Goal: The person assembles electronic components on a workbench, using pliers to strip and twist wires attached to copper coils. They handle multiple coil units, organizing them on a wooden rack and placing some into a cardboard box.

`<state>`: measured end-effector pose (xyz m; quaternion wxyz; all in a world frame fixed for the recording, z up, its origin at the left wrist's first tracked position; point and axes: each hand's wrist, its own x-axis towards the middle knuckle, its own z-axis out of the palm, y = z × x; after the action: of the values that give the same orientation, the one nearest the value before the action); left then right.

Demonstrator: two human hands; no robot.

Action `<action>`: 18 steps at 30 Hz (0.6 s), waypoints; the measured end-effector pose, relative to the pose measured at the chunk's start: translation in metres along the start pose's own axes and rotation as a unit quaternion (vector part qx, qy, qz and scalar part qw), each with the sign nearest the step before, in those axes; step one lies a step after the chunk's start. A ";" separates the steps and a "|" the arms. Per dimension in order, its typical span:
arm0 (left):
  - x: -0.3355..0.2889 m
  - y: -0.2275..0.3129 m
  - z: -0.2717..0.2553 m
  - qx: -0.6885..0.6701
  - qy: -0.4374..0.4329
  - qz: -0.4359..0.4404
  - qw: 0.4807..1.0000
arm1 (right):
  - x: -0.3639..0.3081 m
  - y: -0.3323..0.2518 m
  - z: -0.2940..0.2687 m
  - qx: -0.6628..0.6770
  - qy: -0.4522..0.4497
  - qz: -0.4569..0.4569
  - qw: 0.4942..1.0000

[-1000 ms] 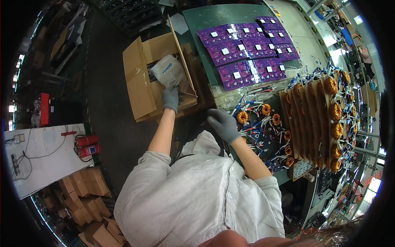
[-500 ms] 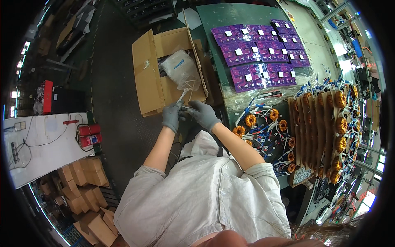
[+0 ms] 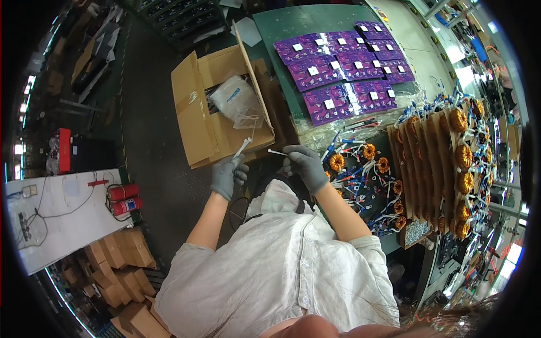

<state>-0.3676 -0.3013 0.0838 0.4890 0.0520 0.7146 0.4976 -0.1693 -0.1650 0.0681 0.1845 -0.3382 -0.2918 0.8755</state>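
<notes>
Strips [image 3: 243, 147] jut toward one o'clock from the left hand [image 3: 228, 177], fingers gripping their lower ends, likely keeping tips handy; the right hand [image 3: 307, 168] pinches another strip [image 3: 275, 151] toward nine o'clock. Beyond, at eleven, the box [image 3: 191, 107] stands open, presumably for reaching its bag [image 3: 234, 100].

white strips [image 3: 243, 147] jut from left hand [image 3: 229, 176] (single strip [image 3: 276, 152] from right hand [image 3: 305, 167]).

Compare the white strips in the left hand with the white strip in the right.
The white strips in the left hand slant up and rightward; the white strip in the right hand lies nearly level, free end leftward. The left hand's strips look bunched; the right hand's strip looks single. Both are thin.
</notes>
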 end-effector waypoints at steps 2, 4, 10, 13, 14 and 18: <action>-0.013 0.011 0.006 0.035 -0.022 -0.002 0.999 | -0.021 -0.009 -0.011 0.018 -0.034 -0.021 0.999; -0.022 0.021 0.016 0.055 -0.061 -0.003 0.997 | -0.047 -0.022 -0.011 0.049 -0.061 -0.059 0.995; -0.032 0.050 0.086 0.173 -0.226 0.001 0.959 | -0.106 -0.045 -0.037 -0.342 0.174 -0.246 0.890; -0.029 0.048 0.129 0.285 -0.332 0.022 0.899 | -0.123 -0.049 -0.040 -0.629 0.343 -0.407 0.567; -0.028 0.047 0.146 0.321 -0.371 0.028 0.871 | -0.130 -0.051 -0.041 -0.648 0.328 -0.417 0.547; -0.039 0.036 0.220 0.426 -0.477 0.015 0.769 | -0.139 -0.012 -0.063 -0.682 0.301 -0.244 0.621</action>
<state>-0.1974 -0.1598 0.1304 0.6871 0.4961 0.5274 0.0608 -0.0261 -0.2043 0.1055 0.1851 -0.5281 -0.8047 0.1981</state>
